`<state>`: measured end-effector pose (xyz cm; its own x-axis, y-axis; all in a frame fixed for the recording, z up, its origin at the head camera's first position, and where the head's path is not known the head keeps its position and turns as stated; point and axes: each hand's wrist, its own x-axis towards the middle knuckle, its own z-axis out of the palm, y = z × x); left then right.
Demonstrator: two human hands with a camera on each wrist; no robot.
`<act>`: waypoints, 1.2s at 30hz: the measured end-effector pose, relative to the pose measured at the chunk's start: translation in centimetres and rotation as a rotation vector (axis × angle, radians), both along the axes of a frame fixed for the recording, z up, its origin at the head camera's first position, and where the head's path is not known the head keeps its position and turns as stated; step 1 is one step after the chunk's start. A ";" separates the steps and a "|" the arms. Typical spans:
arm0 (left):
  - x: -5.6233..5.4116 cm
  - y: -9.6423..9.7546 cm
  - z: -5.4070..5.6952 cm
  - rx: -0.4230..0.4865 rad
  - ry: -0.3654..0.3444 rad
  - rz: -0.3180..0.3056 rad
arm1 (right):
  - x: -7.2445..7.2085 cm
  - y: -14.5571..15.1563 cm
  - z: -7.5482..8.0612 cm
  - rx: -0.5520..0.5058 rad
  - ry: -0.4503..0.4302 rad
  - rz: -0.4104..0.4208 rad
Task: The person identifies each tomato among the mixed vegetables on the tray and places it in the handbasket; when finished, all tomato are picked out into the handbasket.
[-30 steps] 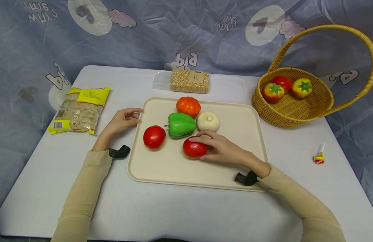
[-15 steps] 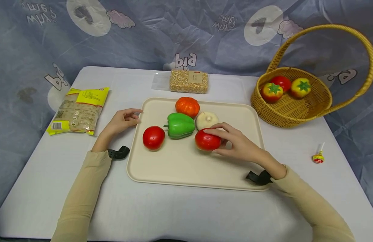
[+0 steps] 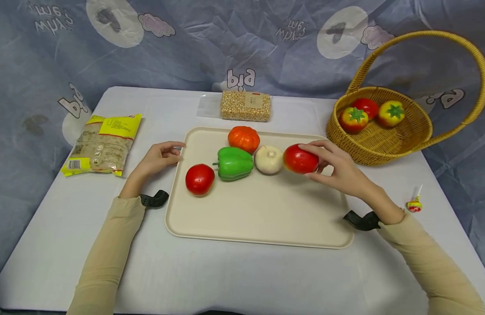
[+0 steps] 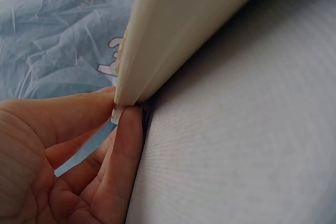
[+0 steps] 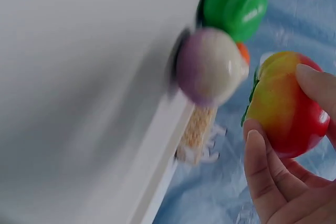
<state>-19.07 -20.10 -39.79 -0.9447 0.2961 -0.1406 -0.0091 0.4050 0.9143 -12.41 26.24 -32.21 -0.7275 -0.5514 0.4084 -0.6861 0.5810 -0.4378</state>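
Above the tray's right part, my right hand (image 3: 338,168) grips a toy tomato (image 3: 300,159) between thumb and fingers. In the right wrist view this tomato (image 5: 286,103) shows a yellow side and green leaves facing down. At the left rim of the beige tray (image 3: 242,223), my left hand (image 3: 157,157) pinches the edge; the left wrist view has fingers (image 4: 128,135) on both sides of the tray rim (image 4: 173,30). On the tray sit another red tomato (image 3: 200,180), a green bell pepper (image 3: 235,164), an orange pumpkin (image 3: 244,139) and a white-and-purple turnip-like vegetable (image 3: 268,159).
A wicker basket (image 3: 364,151) with a tall handle stands at the back right, holding three tomatoes (image 3: 353,120). A lollipop (image 3: 414,204) lies on the right. A bag of grains (image 3: 246,106) is behind the tray, and a yellow-labelled bag (image 3: 104,144) lies at the left.
My right hand has lifted the tomato off the tray and carried it right and away from me, past the turnip-like vegetable. My left hand stays at the tray rim.
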 end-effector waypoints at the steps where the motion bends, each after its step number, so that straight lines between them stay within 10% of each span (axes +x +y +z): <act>1: 0.1 0.1 0.3 0.000 -0.003 0.001 | -0.1 0.3 0.1 -0.010 0.010 -0.016; 9: 1.3 0.9 2.2 -0.002 -0.008 -0.001 | -0.9 3.1 0.7 -0.002 0.038 -0.158; 25: 1.1 0.8 1.8 0.002 -0.009 -0.004 | -2.8 8.4 0.9 -0.027 0.100 -0.411; 36: 1.1 0.7 1.8 -0.003 -0.006 0.002 | -4.3 11.4 1.1 -0.010 -0.040 -0.626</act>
<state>-17.98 -19.35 -37.99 -0.9445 0.2939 -0.1468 -0.0150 0.4078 0.9129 -16.73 37.66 -31.12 -0.9262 -0.0122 0.3769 -0.2000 0.8632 -0.4636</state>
